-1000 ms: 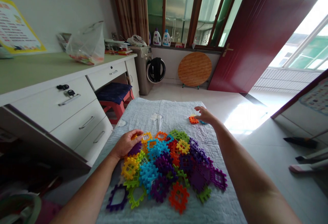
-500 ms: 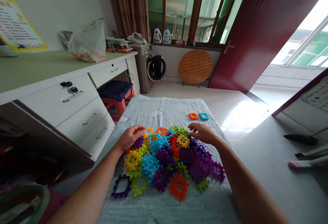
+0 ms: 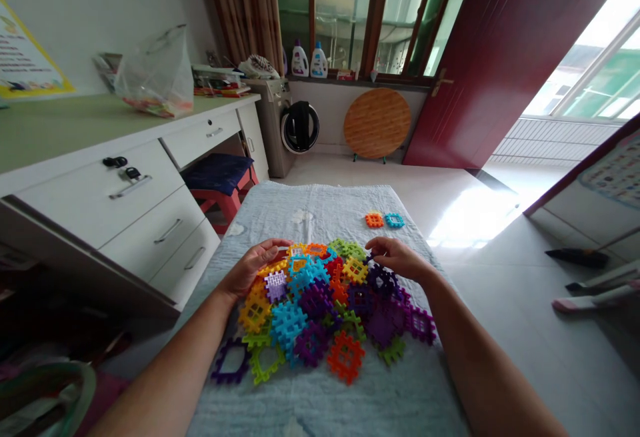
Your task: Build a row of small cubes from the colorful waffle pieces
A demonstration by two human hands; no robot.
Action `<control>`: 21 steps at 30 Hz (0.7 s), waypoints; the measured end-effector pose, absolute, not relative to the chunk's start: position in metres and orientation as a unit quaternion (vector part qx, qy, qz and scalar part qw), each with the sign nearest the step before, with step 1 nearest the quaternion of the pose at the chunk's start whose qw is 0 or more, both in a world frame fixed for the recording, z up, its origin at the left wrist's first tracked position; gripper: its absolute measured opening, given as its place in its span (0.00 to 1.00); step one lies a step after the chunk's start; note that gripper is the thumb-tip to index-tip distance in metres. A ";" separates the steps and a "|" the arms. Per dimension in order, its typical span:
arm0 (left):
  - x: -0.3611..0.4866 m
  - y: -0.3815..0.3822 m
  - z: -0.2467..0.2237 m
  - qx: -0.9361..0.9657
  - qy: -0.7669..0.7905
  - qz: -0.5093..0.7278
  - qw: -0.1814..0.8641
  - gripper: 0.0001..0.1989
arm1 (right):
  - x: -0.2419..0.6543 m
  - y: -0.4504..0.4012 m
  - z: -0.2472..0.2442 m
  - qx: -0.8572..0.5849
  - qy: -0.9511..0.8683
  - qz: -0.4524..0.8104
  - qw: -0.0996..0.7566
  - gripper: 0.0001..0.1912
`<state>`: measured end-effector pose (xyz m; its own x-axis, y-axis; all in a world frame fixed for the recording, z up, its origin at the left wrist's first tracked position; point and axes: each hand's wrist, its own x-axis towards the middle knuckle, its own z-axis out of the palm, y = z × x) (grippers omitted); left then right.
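Interlocking plastic building pieces in several colours lie heaped on a cloth-covered table (image 3: 320, 417). My left hand (image 3: 253, 267) rests along the heap's left side, fingers stretched out, beside a yellow-orange piece (image 3: 273, 268). Just right of its palm, a purple brick-patterned piece (image 3: 275, 286) catches the light. At the heap's right side is my right hand (image 3: 399, 258), its fingers bent and a little apart, near a dark purple piece (image 3: 383, 279) and a green piece (image 3: 354, 250). Its fingertips partly overlap the heap's edge; whether they touch a piece is unclear.
An orange piece (image 3: 374, 220) and a blue piece (image 3: 395, 220) lie apart at the table's far right. To the left stand a white desk (image 3: 135, 190) and a red stool (image 3: 227, 207). Behind are a washing machine (image 3: 275, 130) and a round wooden tabletop (image 3: 377, 124).
The view has shifted slightly. Beside my left hand, the purple piece has tilted and now shows its brick pattern brightly. My left fingers have straightened; my right hand has barely moved.
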<state>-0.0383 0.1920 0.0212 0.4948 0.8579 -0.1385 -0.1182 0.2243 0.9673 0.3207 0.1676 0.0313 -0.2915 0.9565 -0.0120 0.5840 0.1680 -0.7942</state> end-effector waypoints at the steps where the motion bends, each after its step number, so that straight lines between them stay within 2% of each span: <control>1: -0.038 0.191 0.021 0.509 0.357 0.355 0.698 0.25 | 0.321 0.168 0.030 -0.529 -0.696 0.386 0.292 0.15; 4: -0.038 0.193 0.019 0.521 0.389 0.359 0.669 0.25 | 0.325 0.172 0.024 -0.527 -0.637 0.429 0.364 0.16; 7: -0.040 0.197 0.014 0.549 0.433 0.349 0.624 0.26 | 0.330 0.177 0.016 -0.560 -0.624 0.398 0.372 0.17; 12: -0.042 0.201 0.007 0.582 0.445 0.331 0.595 0.27 | 0.337 0.177 0.018 -0.633 -0.701 0.207 0.254 0.11; 14: -0.042 0.201 0.005 0.588 0.447 0.329 0.589 0.27 | 0.339 0.172 0.027 -0.626 -0.723 0.218 0.194 0.11; 18: -0.041 0.201 0.005 0.590 0.441 0.330 0.591 0.26 | 0.338 0.161 0.044 -0.560 -0.757 0.331 0.057 0.24; 21: -0.041 0.202 0.004 0.588 0.431 0.335 0.597 0.24 | 0.333 0.157 0.046 -0.551 -0.780 0.294 0.025 0.25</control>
